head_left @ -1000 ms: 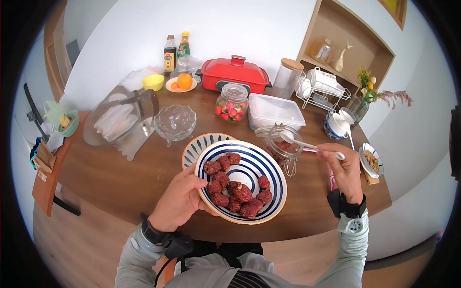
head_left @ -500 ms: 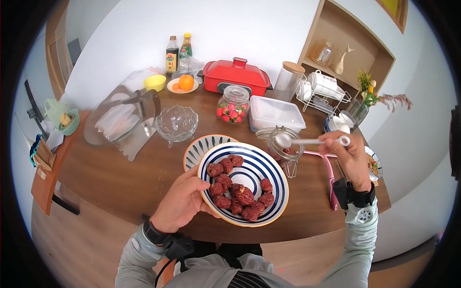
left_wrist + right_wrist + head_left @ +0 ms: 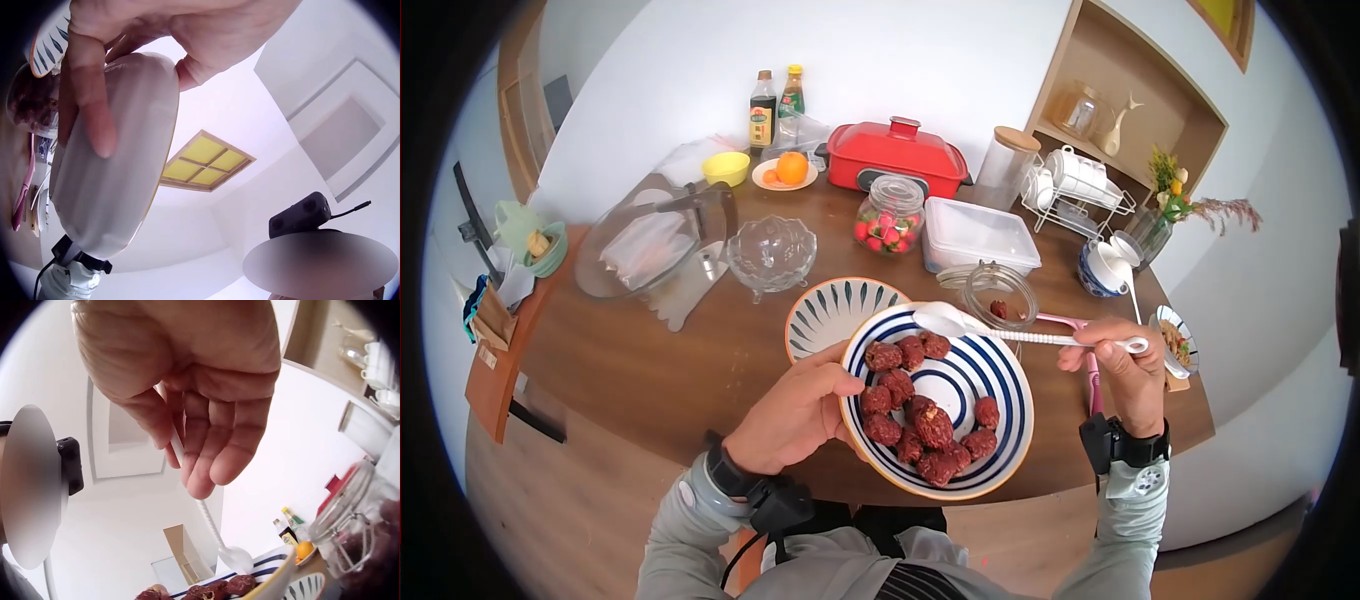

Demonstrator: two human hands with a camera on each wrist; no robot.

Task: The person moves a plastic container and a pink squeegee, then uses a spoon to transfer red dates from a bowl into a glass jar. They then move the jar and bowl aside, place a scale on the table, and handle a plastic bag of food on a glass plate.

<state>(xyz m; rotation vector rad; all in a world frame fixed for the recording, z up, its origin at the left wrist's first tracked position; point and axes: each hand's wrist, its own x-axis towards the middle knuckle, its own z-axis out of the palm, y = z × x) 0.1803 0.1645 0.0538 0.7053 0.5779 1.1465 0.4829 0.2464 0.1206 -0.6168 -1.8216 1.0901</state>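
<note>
My left hand (image 3: 792, 412) grips the left rim of a white bowl with blue rings (image 3: 945, 386), thumb on the inside edge. Its fingers spread under the pale outside (image 3: 134, 187) in the left wrist view. Several wrinkled dried red dates (image 3: 935, 427) lie in this tilted bowl. Between thumb and fingers, my right hand (image 3: 1128, 372) pinches the handle of a white spoon (image 3: 1020, 336). The spoon's head (image 3: 237, 559) hangs over the bowl's far edge, with no date on it. Behind stands an open clip-top glass jar (image 3: 350, 540) containing more dates.
A leaf-patterned plate (image 3: 810, 335) sits behind the bowl. Farther back stand a glass bowl (image 3: 772, 255), a jar of red sweets (image 3: 889, 228), a plastic box (image 3: 980, 235) and a red cooker (image 3: 898, 160). A pink-handled tool (image 3: 1094, 385) lies right of the clip-top jar.
The spoon has come out of the jar's mouth and moved left over the bowl, carried by my right hand. My left hand has shifted the bowl slightly to the right.
</note>
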